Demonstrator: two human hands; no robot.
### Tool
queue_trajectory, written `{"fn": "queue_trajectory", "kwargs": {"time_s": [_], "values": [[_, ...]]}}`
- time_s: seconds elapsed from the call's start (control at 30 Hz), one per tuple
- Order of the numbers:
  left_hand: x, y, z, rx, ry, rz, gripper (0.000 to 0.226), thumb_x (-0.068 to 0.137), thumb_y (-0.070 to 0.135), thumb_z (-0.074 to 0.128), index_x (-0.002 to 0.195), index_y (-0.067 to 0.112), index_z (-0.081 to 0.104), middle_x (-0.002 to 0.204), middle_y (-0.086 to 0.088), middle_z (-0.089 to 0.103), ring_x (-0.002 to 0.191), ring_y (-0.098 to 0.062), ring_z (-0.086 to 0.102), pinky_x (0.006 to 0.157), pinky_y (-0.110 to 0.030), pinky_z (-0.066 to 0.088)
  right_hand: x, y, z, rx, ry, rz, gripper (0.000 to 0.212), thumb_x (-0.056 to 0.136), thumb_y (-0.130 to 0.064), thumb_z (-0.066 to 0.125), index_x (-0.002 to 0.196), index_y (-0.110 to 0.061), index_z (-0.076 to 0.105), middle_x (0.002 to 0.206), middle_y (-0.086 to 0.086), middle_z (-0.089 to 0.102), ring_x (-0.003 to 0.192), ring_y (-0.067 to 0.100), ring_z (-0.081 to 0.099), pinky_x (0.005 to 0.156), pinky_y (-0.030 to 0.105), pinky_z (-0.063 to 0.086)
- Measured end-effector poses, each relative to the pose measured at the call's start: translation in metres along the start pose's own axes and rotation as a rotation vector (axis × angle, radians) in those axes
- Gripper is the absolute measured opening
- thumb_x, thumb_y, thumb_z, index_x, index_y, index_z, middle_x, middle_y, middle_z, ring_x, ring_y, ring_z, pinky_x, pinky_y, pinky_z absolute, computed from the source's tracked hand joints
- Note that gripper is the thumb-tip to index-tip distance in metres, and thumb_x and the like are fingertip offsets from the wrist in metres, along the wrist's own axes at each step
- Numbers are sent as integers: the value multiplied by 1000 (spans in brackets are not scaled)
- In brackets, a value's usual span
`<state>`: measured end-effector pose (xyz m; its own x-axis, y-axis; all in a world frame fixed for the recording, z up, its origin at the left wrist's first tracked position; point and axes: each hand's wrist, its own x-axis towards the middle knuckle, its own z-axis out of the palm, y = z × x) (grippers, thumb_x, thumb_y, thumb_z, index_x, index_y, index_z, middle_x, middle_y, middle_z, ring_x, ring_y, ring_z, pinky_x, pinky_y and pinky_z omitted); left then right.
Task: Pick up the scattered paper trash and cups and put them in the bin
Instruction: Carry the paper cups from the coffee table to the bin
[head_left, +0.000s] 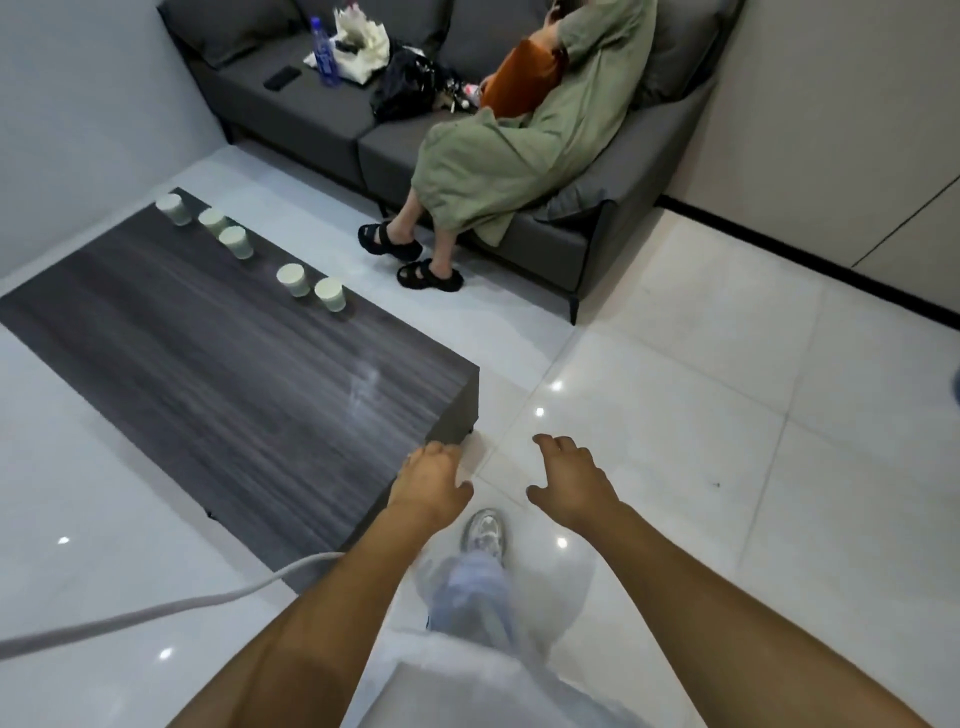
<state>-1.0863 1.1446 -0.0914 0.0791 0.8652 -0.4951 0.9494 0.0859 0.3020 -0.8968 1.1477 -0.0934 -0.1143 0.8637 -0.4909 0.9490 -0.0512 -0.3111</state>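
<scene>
Standing upside down along table (218, 384), five cups (291, 279), left hand (434, 480) and right hand (569, 480) loosely spread, empty

We see a dark grey sofa (311, 111) against the wall. On its seat lie a black phone (282, 78), a blue bottle (324, 52), a white bag (361, 49) and a black bag (402, 85). A person in a green dress (524, 140) sits at the sofa's right end. In front of the sofa stands a low dark table (223, 374) on the white floor (675, 415).
</scene>
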Motion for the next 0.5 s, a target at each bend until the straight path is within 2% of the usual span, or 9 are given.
{"fn": "queue_trajectory", "kwargs": {"time_s": [0.27,0.5], "values": [[135,3,-82,-103,29,-133,44,92,32,52,129,9,48,134,-12,45,127,-29,38,107,-37,34,149,-27,-82,-36,-56,-97,67,89,-31,59,146,-21,27,143,8,36,124,30,41,95,41,44],[218,1,-134,-175,86,-252,53,92,32,53,139,11,40,139,-10,44,130,-28,37,109,-35,32,262,-49,-149,-78,-109,-236,68,90,-31,60,147,-21,25,144,6,35,127,28,39,97,40,44]]}}
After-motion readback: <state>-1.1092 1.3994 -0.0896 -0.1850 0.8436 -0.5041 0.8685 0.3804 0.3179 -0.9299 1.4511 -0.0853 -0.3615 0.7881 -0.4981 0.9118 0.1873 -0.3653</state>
